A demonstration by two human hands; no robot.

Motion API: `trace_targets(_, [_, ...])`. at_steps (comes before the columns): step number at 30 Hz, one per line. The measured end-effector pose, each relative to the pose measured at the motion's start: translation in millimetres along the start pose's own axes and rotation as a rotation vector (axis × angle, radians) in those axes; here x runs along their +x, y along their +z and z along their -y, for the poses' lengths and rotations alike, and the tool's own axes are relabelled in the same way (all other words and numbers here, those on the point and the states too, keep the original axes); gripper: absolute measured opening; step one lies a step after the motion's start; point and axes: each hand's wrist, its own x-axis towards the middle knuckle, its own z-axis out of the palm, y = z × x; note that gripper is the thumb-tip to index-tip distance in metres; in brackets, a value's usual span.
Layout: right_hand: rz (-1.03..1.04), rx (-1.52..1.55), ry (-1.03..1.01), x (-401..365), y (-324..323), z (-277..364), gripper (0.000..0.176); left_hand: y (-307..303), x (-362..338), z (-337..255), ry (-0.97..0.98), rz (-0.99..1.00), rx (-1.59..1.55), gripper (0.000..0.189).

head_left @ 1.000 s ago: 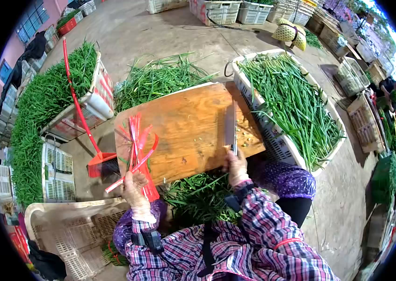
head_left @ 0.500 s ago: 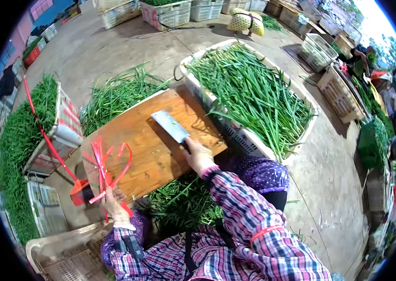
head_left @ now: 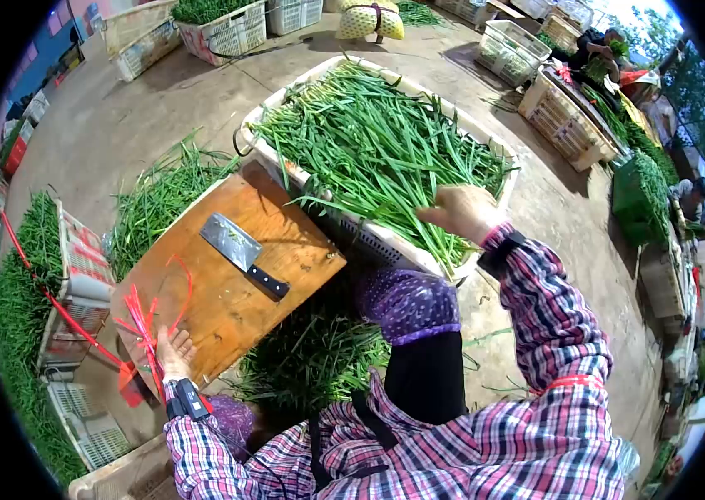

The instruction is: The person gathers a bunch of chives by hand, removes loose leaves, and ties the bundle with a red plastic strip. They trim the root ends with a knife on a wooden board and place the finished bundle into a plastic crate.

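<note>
The biggest thing on my feed is the white crate (head_left: 386,246), right under the right hand (head_left: 462,210) and stretching away ahead of it. It is heaped to the rim with long green stalks (head_left: 369,137), loose and unbundled, lying roughly lengthwise. The right hand rests on top of that heap at the near end, fingers stretched out and dipping in among the stalks. No bunch is lifted, and I cannot tell whether the fingers are closing on any.

Between the two hands sits the wooden cutting board (head_left: 294,242), tilted, with its near corner under the left hand (head_left: 173,350). Nothing green lies on it, so I judge no stalks are laid out for cutting at this point, and with the crate this full most of the work looks ahead. A darker heap of greens (head_left: 302,358) lies below the board, close to my knees, and another loose pile (head_left: 161,192) spreads on the floor beyond the left hand.

The cleaver (head_left: 244,254) lies flat on the board, well apart from either hand and untouched.

Smallest are the red ties (head_left: 142,321), thin glossy strips fanning out just beside the left hand. That hand lies on the board edge, fingers loosely spread; I cannot tell whether it pinches them.
</note>
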Motion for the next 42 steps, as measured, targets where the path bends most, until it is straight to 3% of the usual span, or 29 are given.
trace_targets(2, [-0.061, -0.06, 0.033, 2, 44, -49, 0.064, 0, -16, -4, -0.059, 0.068, 0.024, 0.07])
trace_targets(5, [0.13, 0.058, 0.178, -5, 77, -58, 0.072, 12, -56, -1, -0.114, 0.164, 0.023, 0.07])
trace_targets(8, [0.238, 0.108, 0.197, -6, 81, -44, 0.076, 46, -89, -2, -0.144, 0.306, -0.073, 0.055])
trace_targets(12, [0.153, 0.332, 0.098, -4, 91, -47, 0.074, 142, -161, -43, -0.049, 0.515, -0.268, 0.036])
trace_targets(15, [0.133, 0.553, 0.122, 2, 110, -57, 0.074, 231, -202, -64, 0.0, 0.804, -0.438, 0.028])
trace_targets(19, [0.184, 0.773, 0.081, 4, 134, -66, 0.057, 341, -265, -56, -0.117, 0.965, -0.687, 0.021])
trace_targets(20, [0.116, 0.572, 0.0, 0, 114, -65, 0.052, 360, -274, -44, -0.174, 0.978, -0.704, 0.02])
trace_targets(21, [0.184, 0.709, -0.004, 4, 115, -77, 0.047, 378, -279, -31, -0.227, 0.981, -0.723, 0.019])
trace_targets(23, [-0.006, 0.469, -0.095, 6, 84, -92, 0.045, 402, -286, -6, -0.37, 0.839, -0.726, 0.018])
trace_targets(25, [-0.247, 0.58, -0.282, 11, 64, -121, 0.042, 409, -287, 20, -0.402, 0.784, -0.717, 0.019])
trace_targets(27, [-0.354, 0.617, -0.337, 24, 44, -144, 0.038, 414, -282, 43, -0.427, 0.733, -0.703, 0.022])
trace_targets(29, [-0.271, 0.569, -0.15, 36, 21, -151, 0.034, 418, -273, 63, -0.422, 0.693, -0.623, 0.024])
trace_targets(31, [-0.331, 0.472, -0.173, 71, 49, -175, 0.034, 421, -261, 80, -0.46, 0.728, -0.611, 0.023])
trace_targets(32, [-0.279, 0.426, -0.119, 84, 54, -178, 0.035, 420, -260, 81, -0.446, 0.76, -0.607, 0.023])
trace_targets(35, [-0.199, 0.229, 0.089, 103, 85, -170, 0.08, 424, -256, 81, -0.381, 0.881, -0.585, 0.031])
trace_targets(36, [-0.048, 0.205, 0.141, 111, 86, -165, 0.099, 425, -257, 79, -0.402, 0.86, -0.575, 0.034])
trace_targets(39, [0.086, 0.143, 0.157, 100, 60, -115, 0.102, 430, -265, 71, -0.409, 0.843, -0.566, 0.036])
trace_targets(42, [0.093, -0.054, 0.114, 93, 74, -92, 0.105, 435, -269, 69, -0.439, 0.837, -0.597, 0.037])
